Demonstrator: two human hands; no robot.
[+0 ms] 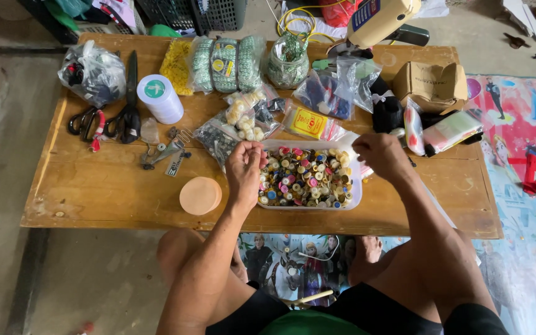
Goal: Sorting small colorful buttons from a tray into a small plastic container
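A seated person's two hands meet over a clear plastic tray of mixed buttons at the centre of the frame. The left hand hovers at the tray's left edge, fingers curled with the tips pinched together; whether they hold anything is too small to tell. The right hand sits at the tray's upper right corner, fingers also drawn in, and what it grips cannot be made out.

The tray rests on a low wooden counter. Just left of the left hand lies a round peach-coloured lid. Small bags of buttons sit just above the tray. Toward the upper left stand a white spool of thread, black scissors and a bag of dark items. A cardboard box stands at the upper right.
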